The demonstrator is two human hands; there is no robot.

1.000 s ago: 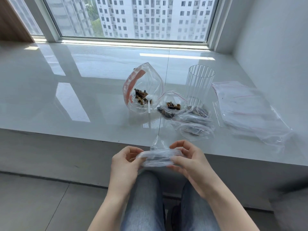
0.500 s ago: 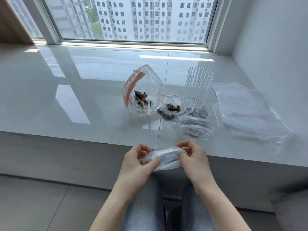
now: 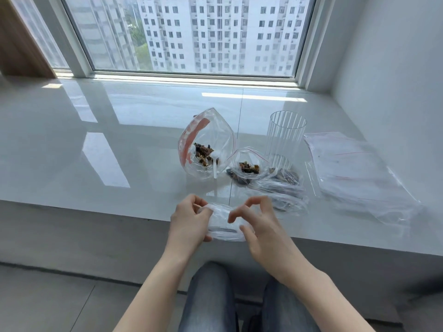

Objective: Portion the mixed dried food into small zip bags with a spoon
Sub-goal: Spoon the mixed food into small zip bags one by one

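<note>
Head view: small zip bag [image 3: 221, 224] between left hand [image 3: 189, 222] grip and right hand [image 3: 257, 226].

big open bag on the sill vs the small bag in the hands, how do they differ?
The big bag stands propped open on the sill; the small bag is held at the sill's edge. The big bag holds dried food and a white spoon; the small bag looks empty. Both are clear plastic.

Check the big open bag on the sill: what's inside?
Inside the big open bag: brown mixed dried food and a white spoon, handle poking out the mouth. The bowl's contents are not discernible.
</note>
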